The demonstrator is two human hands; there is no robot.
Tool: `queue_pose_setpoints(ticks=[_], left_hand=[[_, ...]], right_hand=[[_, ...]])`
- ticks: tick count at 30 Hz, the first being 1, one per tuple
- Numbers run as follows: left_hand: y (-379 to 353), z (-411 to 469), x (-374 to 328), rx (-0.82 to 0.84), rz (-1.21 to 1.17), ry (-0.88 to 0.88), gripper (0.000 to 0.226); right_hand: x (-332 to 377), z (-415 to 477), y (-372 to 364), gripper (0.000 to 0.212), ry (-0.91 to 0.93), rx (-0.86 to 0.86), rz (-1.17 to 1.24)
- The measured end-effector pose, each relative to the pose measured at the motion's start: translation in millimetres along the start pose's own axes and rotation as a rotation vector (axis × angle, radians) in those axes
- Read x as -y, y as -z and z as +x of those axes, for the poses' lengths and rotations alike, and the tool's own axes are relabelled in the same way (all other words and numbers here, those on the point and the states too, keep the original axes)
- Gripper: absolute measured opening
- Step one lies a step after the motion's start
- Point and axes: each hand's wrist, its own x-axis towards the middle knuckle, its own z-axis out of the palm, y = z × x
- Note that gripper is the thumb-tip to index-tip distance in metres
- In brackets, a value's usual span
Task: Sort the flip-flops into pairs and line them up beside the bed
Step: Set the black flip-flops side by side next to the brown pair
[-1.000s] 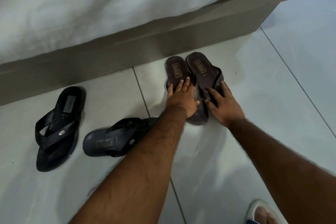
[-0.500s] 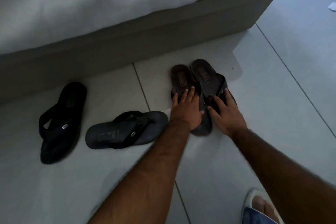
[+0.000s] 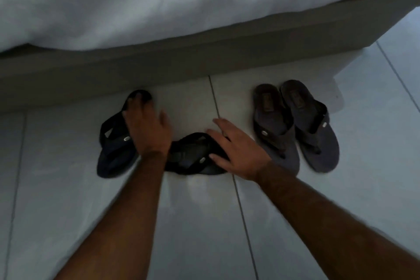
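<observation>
Two brown flip-flops, one [image 3: 271,118] beside the other [image 3: 311,125], lie as a pair on the floor at the right, one end of each toward the bed. A black flip-flop [image 3: 112,145] lies at the left, roughly parallel to them. My left hand [image 3: 147,129] rests over it with fingers spread. A second black flip-flop [image 3: 191,158] lies crosswise between my hands. My right hand [image 3: 236,150] is laid flat on its right end, thumb by the strap. Neither hand is visibly closed around a flip-flop.
The bed's grey base [image 3: 204,61] runs across the view just behind the flip-flops, with a white duvet [image 3: 159,2] hanging over it. The bed's corner is at the far right. Pale floor tiles [image 3: 204,223] spread toward me.
Both hands have left the brown pair, which stays side by side by the bed, and moved left onto the two black flip-flops. The view has shifted left.
</observation>
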Motion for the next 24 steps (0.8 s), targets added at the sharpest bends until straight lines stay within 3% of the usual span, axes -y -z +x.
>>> queue_pose_setpoints(ticks=[2,4,7,11,16,24], left_hand=[[13.0,9.2,39.2,0.072,0.108,0.225,0.061],[22.8,13.1,61.3,0.243,0.106,0.388,0.073],[30.0,25.0,71.1,0.386,0.067,0.375,0.083],[33.8,55.0,69.9,0.527,0.206,0.307,0.088],[31.9,56.4,69.9,0.529,0.174,0.313,0.084],[19.6,29.9,33.0,0.420,0.130,0.382,0.090]], right_hand=[[8.5,6.7,-9.7,0.075,-0.024,0.094,0.026],[10.1,7.6,-16.1,0.081,-0.062,0.144,0.037],[9.4,2.2,-22.0,0.082,-0.086,0.164,0.034],[11.0,-9.3,-27.6,0.080,-0.087,0.149,0.025],[16.0,-25.0,-31.9,0.079,-0.065,0.154,0.042],[13.0,-59.3,-40.1,0.071,-0.017,0.314,0.051]])
